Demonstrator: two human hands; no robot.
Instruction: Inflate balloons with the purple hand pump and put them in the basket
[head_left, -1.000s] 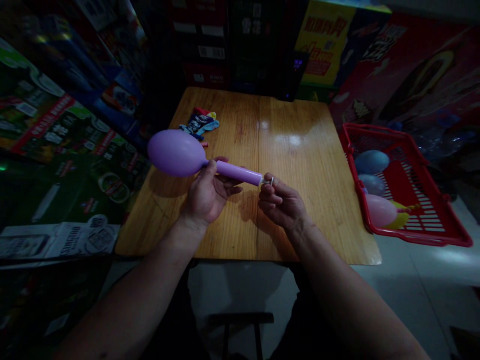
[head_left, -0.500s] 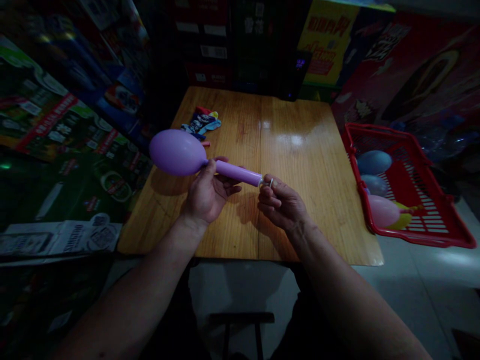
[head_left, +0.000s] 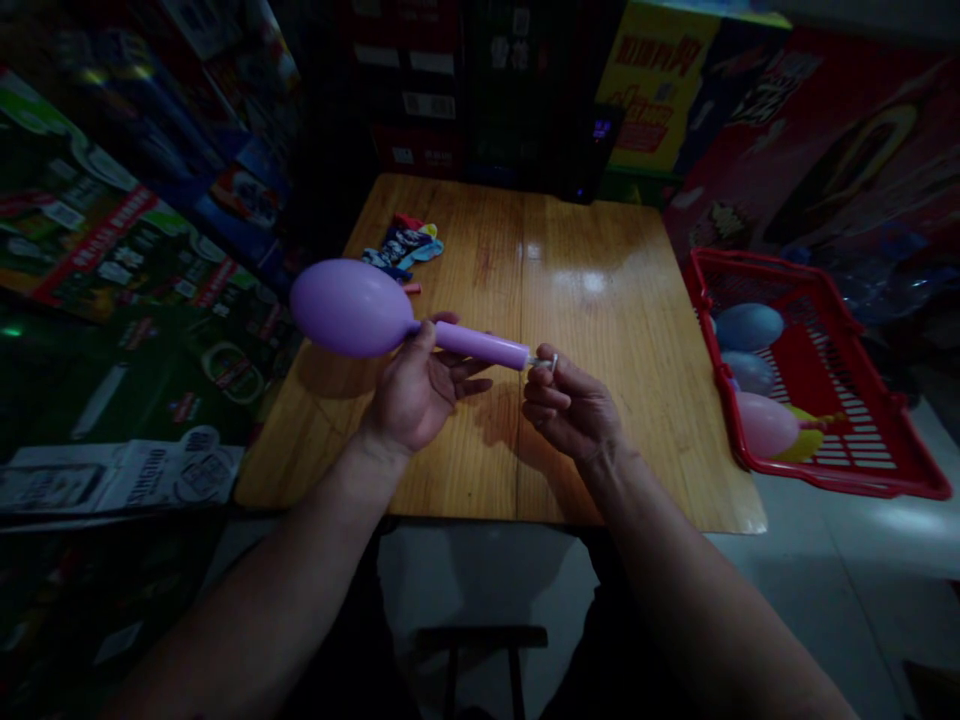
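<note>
A purple balloon [head_left: 351, 308], partly inflated, points to the left above the wooden table [head_left: 600, 400]. Its neck sits on the end of a purple hand pump [head_left: 487, 346]. My left hand [head_left: 412, 390] pinches the place where neck and pump meet, thumb on top, the other fingers loosely under the barrel. At the pump's right end, my right hand [head_left: 570, 400] grips the white plunger handle [head_left: 553, 364], with a short length of rod showing. Limp balloons [head_left: 409, 248] of several colours lie in a small pile behind the inflated one.
To the right of the table is a red basket [head_left: 840, 485] holding blue, pink and yellow balloons. Stacked drink cartons [head_left: 112, 250] line the left side. More boxes [head_left: 652, 90] and a dark device with a lit display [head_left: 600, 130] stand at the far edge.
The plunger handle has moved slightly right with my right hand, so more rod shows. The purple balloon looks a little bigger. My left hand keeps its hold.
</note>
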